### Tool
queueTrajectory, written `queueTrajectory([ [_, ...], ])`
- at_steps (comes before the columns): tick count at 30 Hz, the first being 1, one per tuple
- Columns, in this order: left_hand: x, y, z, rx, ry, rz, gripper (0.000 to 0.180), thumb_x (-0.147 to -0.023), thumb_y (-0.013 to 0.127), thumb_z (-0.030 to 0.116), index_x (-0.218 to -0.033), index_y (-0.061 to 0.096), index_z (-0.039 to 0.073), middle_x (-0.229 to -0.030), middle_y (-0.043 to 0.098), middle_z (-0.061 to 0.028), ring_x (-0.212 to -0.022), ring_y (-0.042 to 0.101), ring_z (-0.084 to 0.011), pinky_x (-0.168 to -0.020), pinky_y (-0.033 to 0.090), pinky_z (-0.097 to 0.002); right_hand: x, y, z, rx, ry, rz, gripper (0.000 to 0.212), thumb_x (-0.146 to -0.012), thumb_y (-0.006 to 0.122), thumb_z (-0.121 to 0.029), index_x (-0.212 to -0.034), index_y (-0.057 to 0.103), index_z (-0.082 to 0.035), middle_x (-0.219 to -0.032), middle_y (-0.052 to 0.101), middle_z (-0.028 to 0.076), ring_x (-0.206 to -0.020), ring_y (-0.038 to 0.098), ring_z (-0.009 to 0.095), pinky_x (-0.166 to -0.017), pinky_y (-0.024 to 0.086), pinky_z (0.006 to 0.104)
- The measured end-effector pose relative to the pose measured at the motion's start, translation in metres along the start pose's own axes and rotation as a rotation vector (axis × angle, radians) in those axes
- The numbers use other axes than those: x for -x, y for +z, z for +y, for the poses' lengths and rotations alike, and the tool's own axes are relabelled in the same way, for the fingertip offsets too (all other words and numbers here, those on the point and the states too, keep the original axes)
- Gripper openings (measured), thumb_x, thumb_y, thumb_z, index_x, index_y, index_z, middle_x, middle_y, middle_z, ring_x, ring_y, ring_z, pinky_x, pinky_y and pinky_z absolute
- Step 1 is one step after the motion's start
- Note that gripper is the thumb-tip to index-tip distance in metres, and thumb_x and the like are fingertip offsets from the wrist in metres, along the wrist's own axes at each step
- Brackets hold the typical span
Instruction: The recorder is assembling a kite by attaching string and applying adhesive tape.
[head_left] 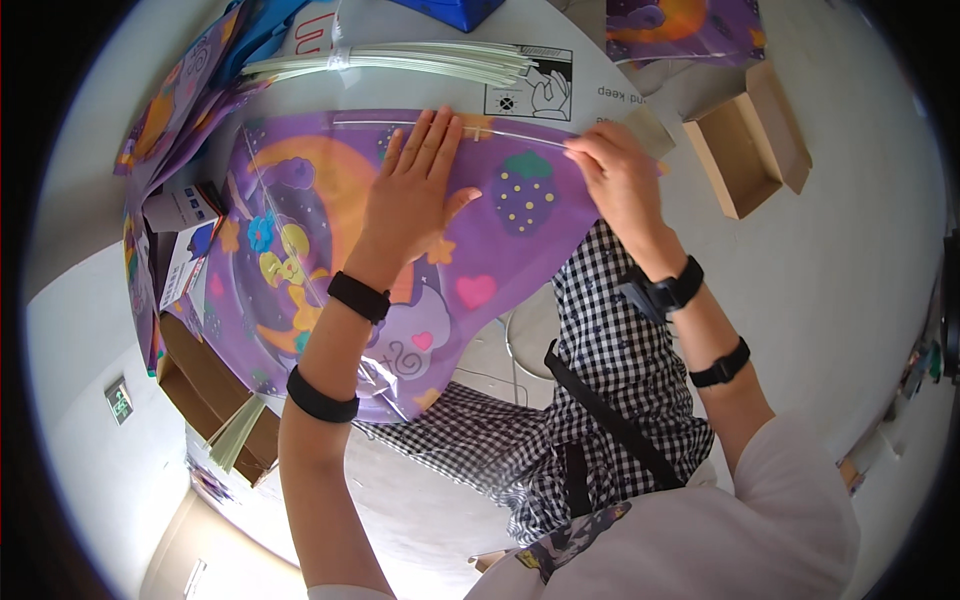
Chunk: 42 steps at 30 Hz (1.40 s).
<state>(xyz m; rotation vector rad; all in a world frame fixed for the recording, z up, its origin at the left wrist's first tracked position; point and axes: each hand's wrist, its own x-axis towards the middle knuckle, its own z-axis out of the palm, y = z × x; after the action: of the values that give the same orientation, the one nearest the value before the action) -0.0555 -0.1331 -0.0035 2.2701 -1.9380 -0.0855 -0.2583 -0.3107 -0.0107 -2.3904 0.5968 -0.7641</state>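
A large purple sheet (560,215) printed with a moon, hearts and a dotted berry lies over the table and hangs down toward my lap. My left hand (415,190) rests flat on it near the far edge, fingers stretched out and thumb spread. Along that far edge runs a thin whitish rod (520,135), passing just beyond or under my left fingertips. My right hand (622,185) pinches the rod's right end, or the sheet's edge with it, between thumb and fingers; exactly what lies inside the pinch is hidden.
A bundle of pale sticks (410,63) lies beyond the sheet, below a blue object (450,10). An open cardboard box (735,160) stands at right. More printed sheets (175,110) hang at far left, above another cardboard box (215,385) with pale sticks (238,432).
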Motion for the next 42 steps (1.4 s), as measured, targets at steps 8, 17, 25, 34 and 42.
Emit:
queueTrajectory([
  [8, 0.006, -0.004, -0.021, -0.024, -0.122, 0.069, 0.081, -0.096, 0.049, 0.054, -0.155, 0.025, 0.003, -0.162, 0.026, -0.0123, -0.15, 0.023, -0.0263, -0.122, 0.02, -0.0443, 0.008, -0.029, 0.002, 0.11, 0.107, -0.057, 0.009, -0.083, 0.072, -0.002, -0.091, 0.068, -0.004, -0.093, 0.066, 0.007, -0.085, 0.064, 0.026, -0.072, 0.053, 0.0355],
  [17, -0.005, -0.007, 0.0, 0.093, 0.121, 0.004, 0.074, -0.096, 0.054, 0.047, -0.15, 0.034, 0.002, -0.157, 0.034, -0.0129, -0.146, 0.031, -0.0279, -0.119, 0.028, -0.0455, -0.033, 0.04, -0.028, -0.016, -0.293, -0.254, 0.042, -0.074, 0.064, 0.003, -0.117, 0.063, 0.003, -0.126, 0.062, 0.011, -0.116, 0.059, 0.029, -0.096, 0.05, 0.0387],
  [25, -0.002, -0.011, -0.013, 0.124, 0.164, -0.014, 0.07, -0.095, 0.057, 0.043, -0.149, 0.037, 0.003, -0.157, 0.036, -0.0112, -0.145, 0.033, -0.027, -0.119, 0.029, -0.0448, -0.027, 0.033, -0.021, 0.113, -0.379, -0.282, 0.042, -0.079, 0.062, 0.004, -0.121, 0.063, 0.002, -0.13, 0.061, 0.012, -0.124, 0.056, 0.027, -0.102, 0.048, 0.0404],
  [34, 0.034, -0.023, -0.098, 0.007, -0.023, -0.042, 0.076, -0.095, 0.057, 0.042, -0.155, 0.027, 0.005, -0.16, 0.029, -0.0113, -0.149, 0.025, -0.0273, -0.122, 0.023, -0.0421, -0.018, 0.023, -0.015, 0.165, -0.396, -0.301, 0.037, -0.083, 0.062, 0.005, -0.12, 0.063, 0.003, -0.132, 0.061, 0.012, -0.128, 0.054, 0.027, -0.105, 0.047, 0.039],
  [42, 0.029, -0.027, -0.097, -0.094, -0.133, 0.041, 0.069, -0.097, 0.056, 0.04, -0.151, 0.031, 0.004, -0.16, 0.03, -0.0099, -0.147, 0.029, -0.0262, -0.122, 0.022, -0.0427, -0.016, 0.022, -0.022, 0.168, -0.345, -0.3, 0.041, -0.083, 0.064, 0.001, -0.123, 0.061, 0.002, -0.134, 0.059, 0.012, -0.127, 0.055, 0.028, -0.108, 0.044, 0.0397],
])
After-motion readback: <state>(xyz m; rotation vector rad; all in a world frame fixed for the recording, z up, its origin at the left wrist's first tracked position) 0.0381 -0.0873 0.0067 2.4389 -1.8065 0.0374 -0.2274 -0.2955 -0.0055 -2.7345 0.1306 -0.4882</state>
